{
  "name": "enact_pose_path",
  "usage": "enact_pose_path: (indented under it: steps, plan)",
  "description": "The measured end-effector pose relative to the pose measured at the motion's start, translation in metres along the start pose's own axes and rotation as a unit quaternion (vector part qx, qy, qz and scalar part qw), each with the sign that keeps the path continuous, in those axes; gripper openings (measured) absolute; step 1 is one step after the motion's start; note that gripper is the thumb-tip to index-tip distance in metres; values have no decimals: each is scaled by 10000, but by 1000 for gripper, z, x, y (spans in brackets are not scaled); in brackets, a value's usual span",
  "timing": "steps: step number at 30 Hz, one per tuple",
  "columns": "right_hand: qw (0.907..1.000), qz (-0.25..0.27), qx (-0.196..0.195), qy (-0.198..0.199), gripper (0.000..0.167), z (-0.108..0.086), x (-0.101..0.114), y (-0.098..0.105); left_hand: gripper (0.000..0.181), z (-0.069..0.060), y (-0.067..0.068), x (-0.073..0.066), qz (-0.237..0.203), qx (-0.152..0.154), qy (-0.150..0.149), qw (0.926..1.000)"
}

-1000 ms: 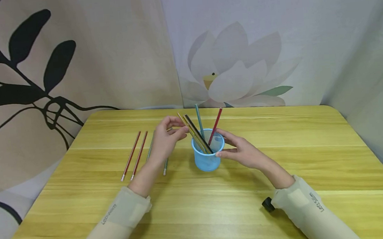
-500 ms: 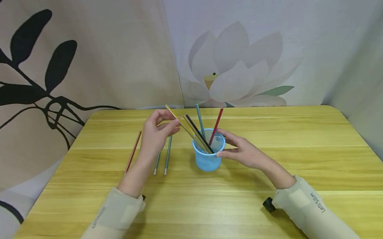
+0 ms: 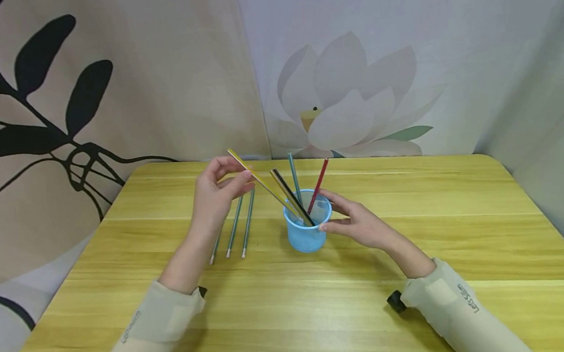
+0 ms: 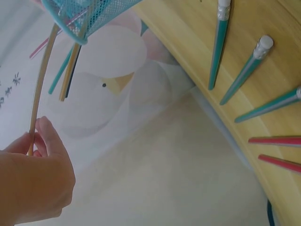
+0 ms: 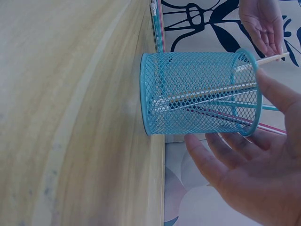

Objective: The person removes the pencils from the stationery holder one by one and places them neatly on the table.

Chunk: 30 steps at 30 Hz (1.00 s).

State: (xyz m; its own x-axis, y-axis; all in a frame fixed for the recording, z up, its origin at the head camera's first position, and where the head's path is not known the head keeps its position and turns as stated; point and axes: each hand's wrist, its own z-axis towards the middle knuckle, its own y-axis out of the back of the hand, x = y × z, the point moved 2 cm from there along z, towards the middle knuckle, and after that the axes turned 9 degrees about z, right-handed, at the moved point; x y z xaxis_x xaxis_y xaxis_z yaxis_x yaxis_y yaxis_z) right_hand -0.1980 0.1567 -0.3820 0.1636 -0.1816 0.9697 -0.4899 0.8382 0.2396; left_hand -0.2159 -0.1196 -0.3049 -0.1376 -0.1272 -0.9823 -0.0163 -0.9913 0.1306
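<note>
In the head view my left hand [image 3: 219, 190] pinches a yellow pencil [image 3: 265, 186] near its upper end. That pencil slants left, its lower end inside the blue mesh pencil cup [image 3: 306, 239]. My right hand [image 3: 360, 222] holds the cup's right side near the rim, with the thumb in front and fingers behind, as the right wrist view shows. Leaning in the cup are a black pencil [image 3: 291, 195], another yellow pencil [image 4: 70, 70], a teal pencil [image 3: 294, 175] and a red pencil [image 3: 319, 181]. The cup stands upright on the table.
Left of the cup, several teal pencils [image 3: 234, 226] lie in a row on the wooden table [image 3: 296, 322]. Beyond them lie two red pencils [image 4: 277, 141], hidden behind my left arm in the head view. A printed curtain [image 3: 191, 82] hangs behind the table.
My left hand has moved left and slightly up, first taking hold of the yellow pencil and then tilting its upper end left, away from the others. The right hand and cup stay put.
</note>
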Motion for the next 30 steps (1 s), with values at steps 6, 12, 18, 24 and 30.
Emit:
enact_pose_path:
  steps: [6, 12, 18, 24, 30]
  plan:
    - [10000, 10, 11, 9, 76, 1, 1, 0, 19, -3, 8, -6, -154, -54, -34, 9999]
    - [10000, 5, 15, 10, 76, 0, 1, 0, 18, -8, 17, -12, -346, -113, -171, 9992]
    - [10000, -26, 4, 5, 76, 0, 2, 0, 18, -12, 25, -19, -576, -212, -342, 9975]
    - [10000, 15, 20, 4, 75, 0, 2, 0, 18, -17, 33, -24, -727, -312, -588, 9951]
    - [10000, 36, 21, -7, 75, 0, 2, 0, 18, -21, 41, -29, -884, -413, -688, 9928]
